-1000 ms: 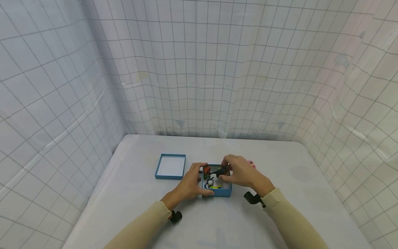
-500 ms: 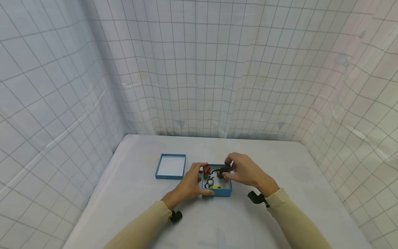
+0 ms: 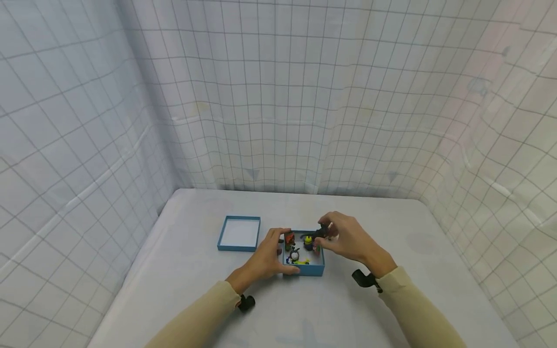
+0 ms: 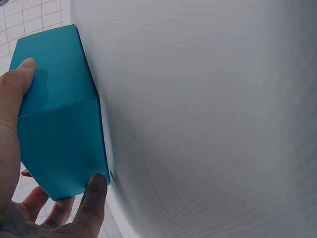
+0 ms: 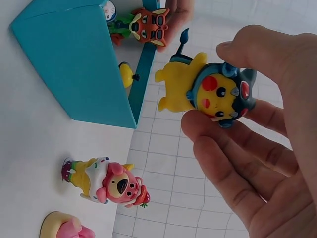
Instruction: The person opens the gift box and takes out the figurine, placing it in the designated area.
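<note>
My right hand (image 3: 348, 238) pinches a toy figurine (image 5: 183, 87) by its head, just above the back right corner of a blue box (image 3: 311, 270). The figurine is a yellow Pikachu in a dark hood with a dark tail. My left hand (image 3: 264, 257) grips the box from its left side, thumb on the front wall and fingers round the far side. Inside the box are several small figurines, including an orange fox (image 5: 147, 27) with dark glasses and a figurine with a yellow top (image 3: 308, 239). The box's floor is partly covered.
A shallow blue-rimmed lid (image 3: 239, 233) with a white inside lies left of the box. In the right wrist view, a pink bear figurine (image 5: 116, 182) and a pink figure (image 5: 74, 230) on a beige base stand on the white table. Grid-patterned cloth (image 3: 278, 121) surrounds the table.
My right hand has moved right and slightly back with the Pikachu figurine, uncovering more figurines inside the box. My left hand has stayed on the box.
</note>
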A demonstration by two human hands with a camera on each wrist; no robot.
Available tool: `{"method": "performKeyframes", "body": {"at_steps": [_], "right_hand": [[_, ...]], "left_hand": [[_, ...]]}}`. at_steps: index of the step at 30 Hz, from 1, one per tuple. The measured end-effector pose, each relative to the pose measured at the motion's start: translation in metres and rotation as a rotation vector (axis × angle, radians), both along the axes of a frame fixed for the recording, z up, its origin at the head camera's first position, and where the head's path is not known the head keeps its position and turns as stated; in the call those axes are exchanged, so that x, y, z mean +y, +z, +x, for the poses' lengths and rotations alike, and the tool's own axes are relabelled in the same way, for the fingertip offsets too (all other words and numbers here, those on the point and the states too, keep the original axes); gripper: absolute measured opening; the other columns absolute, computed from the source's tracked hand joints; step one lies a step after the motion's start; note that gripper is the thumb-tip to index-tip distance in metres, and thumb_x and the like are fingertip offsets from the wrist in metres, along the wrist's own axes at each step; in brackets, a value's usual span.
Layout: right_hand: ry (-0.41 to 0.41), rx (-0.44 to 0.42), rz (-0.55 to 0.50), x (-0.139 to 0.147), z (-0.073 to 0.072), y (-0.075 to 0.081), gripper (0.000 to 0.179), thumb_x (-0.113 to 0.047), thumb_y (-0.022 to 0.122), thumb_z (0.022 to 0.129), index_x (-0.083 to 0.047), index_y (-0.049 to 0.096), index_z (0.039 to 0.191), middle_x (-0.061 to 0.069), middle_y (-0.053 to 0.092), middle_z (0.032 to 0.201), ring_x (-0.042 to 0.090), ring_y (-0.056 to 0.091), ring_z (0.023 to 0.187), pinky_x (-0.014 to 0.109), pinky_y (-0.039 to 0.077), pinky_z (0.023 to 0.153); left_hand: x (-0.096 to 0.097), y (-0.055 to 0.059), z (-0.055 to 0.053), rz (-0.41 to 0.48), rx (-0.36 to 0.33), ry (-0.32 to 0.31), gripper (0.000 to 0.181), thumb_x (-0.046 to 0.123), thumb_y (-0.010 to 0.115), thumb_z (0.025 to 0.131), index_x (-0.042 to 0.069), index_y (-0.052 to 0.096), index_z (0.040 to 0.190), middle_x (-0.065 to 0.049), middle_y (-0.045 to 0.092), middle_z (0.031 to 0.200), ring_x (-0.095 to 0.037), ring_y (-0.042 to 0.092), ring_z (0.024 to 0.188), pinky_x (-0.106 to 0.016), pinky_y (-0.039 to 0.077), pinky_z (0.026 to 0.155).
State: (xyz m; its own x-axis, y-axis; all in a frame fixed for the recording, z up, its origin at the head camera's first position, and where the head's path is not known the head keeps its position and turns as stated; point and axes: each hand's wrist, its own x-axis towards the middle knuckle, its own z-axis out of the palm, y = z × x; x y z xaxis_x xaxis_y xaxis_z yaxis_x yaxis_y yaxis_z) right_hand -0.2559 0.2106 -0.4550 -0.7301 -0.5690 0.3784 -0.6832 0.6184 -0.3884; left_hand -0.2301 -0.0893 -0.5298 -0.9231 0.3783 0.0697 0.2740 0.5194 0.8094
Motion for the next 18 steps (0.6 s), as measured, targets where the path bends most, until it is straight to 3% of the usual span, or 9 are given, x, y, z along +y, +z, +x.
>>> {"method": "performKeyframes", "body": {"at_steps": [7,18], "right_hand": [[0.018,0.076,-0.043,0.005,-0.001,-0.002,0.049,-0.019,0.1,0.095,-0.007,0.075,0.136,0.008,0.082,0.116,0.015,0.08,0.087,0.034,0.07,0.077],[0.003,0.082,-0.065,0.016,-0.006,0.0,0.045,-0.016,0.097,0.097,-0.007,0.076,0.136,0.009,0.081,0.116,0.011,0.081,0.083,0.028,0.069,0.075]], "left_hand": [[0.001,0.0,0.001,-0.014,-0.005,0.003,0.118,0.035,0.11,0.084,0.011,0.04,0.176,-0.019,0.046,0.173,-0.044,0.068,0.146,-0.056,0.064,0.119],[0.002,0.002,0.002,-0.019,-0.02,0.018,0.118,0.035,0.11,0.084,0.012,0.04,0.177,-0.019,0.045,0.174,-0.046,0.067,0.148,-0.057,0.062,0.121]]}}
